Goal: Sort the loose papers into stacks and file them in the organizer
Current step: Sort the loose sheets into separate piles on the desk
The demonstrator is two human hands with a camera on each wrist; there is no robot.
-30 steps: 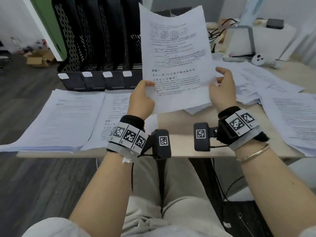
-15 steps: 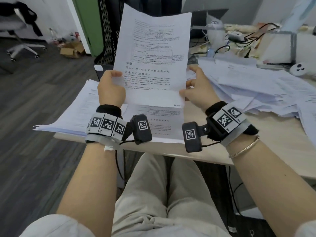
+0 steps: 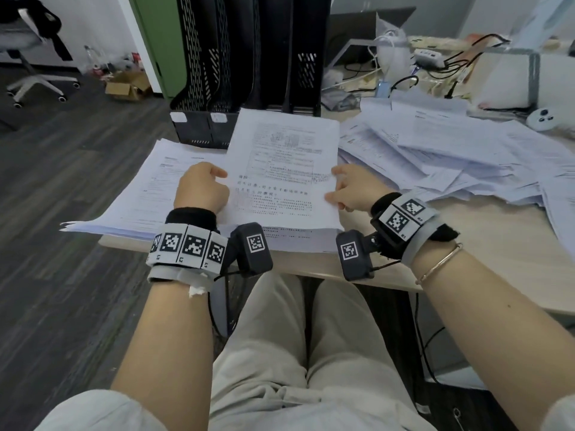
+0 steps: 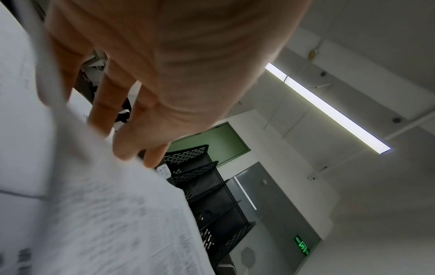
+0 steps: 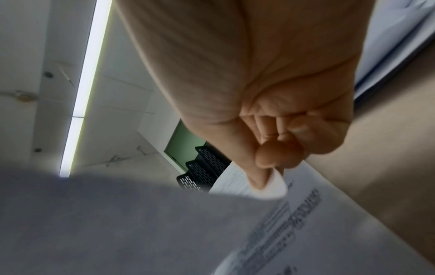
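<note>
A: Worktop (image 3: 485, 244), largest first?
B: Black organizer (image 3: 249, 57) at back edge. Loose paper heap (image 3: 451, 157) right of it; two sorted stacks (image 3: 155, 194) in front of it.
A: The sheet (image 3: 280, 181)?
B: Low over the stack nearest the organizer's front. Left hand (image 3: 200, 189) grips its left edge, fingers curled; right hand (image 3: 350, 191) pinches the right edge.
</note>
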